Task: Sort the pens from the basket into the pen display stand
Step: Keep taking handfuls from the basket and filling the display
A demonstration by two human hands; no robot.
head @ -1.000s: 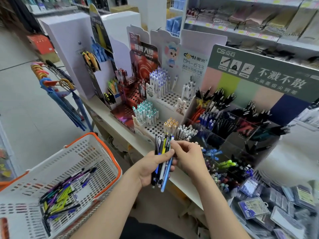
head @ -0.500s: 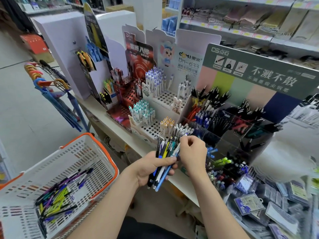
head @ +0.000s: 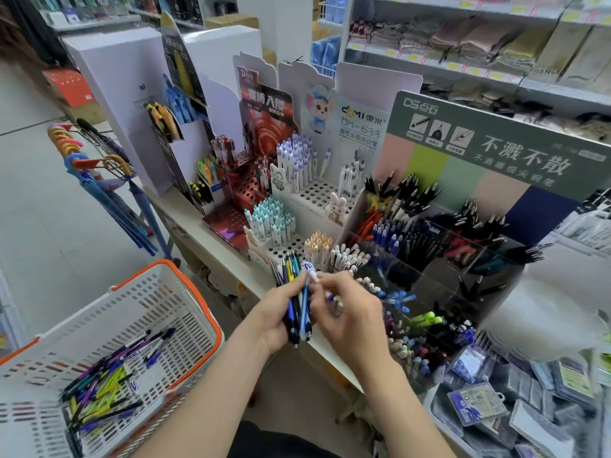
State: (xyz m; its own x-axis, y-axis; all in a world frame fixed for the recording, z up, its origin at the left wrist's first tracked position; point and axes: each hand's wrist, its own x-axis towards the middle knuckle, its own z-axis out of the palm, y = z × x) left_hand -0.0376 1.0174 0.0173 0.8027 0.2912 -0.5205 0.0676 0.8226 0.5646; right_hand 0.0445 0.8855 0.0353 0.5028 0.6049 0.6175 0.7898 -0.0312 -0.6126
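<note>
My left hand (head: 276,315) grips a bunch of pens (head: 297,292), blue, black, yellow and white, held upright in front of the shelf edge. My right hand (head: 350,307) is closed on a white pen with a purple tip (head: 312,272) at the right side of that bunch; its lower end pokes out by my fingers. A white basket with an orange rim (head: 185,292) sits at the lower left, with several loose pens (head: 109,381) on its floor. The white pen display stand (head: 307,196) with round holes rises behind my hands, partly filled.
A clear compartment stand (head: 429,259) of dark pens stands to the right under a green sign (head: 496,143). A red stand (head: 244,193) is at the left. Packaged refills (head: 489,401) fill the lower right. Umbrellas (head: 99,180) hang by the aisle floor.
The bunch has swung from a slant to nearly upright and risen a little. My right hand has slid from the pens' tops to their right side, pinching the white and purple pen.
</note>
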